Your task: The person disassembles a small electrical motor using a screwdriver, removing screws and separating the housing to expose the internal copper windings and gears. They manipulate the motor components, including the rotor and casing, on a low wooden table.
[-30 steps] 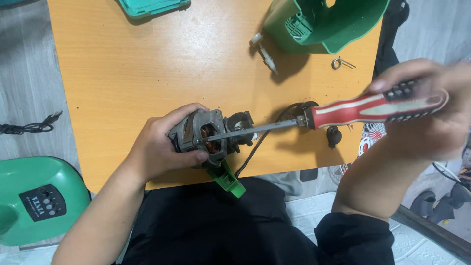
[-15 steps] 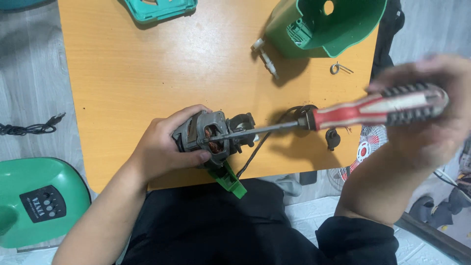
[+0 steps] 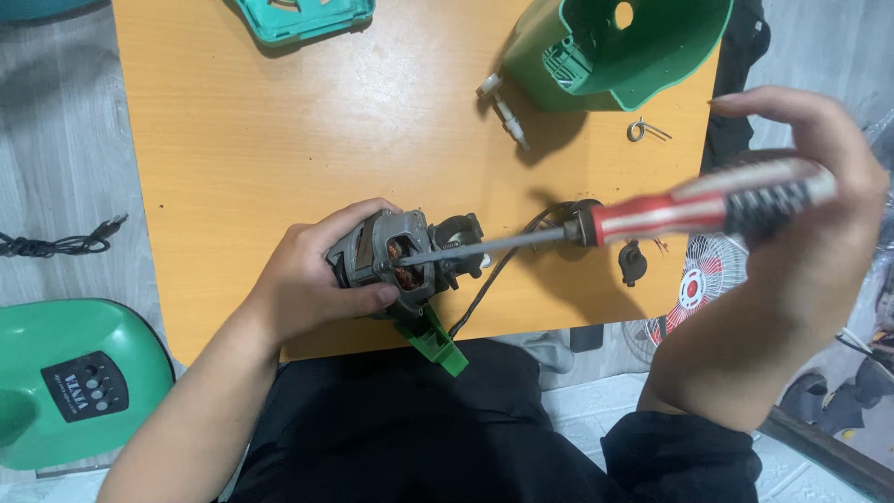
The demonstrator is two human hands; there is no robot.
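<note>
We see the left hand (image 3: 307, 289) clenched around a grey metal electric motor with copper windings (image 3: 396, 261) at the near edge of the orange wooden tabletop (image 3: 279, 140). The right hand (image 3: 801, 251) grasps a red-and-black-handled screwdriver (image 3: 689, 210), its tip hidden inside the motor. A green plastic housing (image 3: 633, 47) is cut off at the top.

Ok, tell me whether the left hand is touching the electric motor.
Touching. The head view shows the left hand wrapped around the electric motor, thumb pressed along its near side, fingers over the top.
</note>
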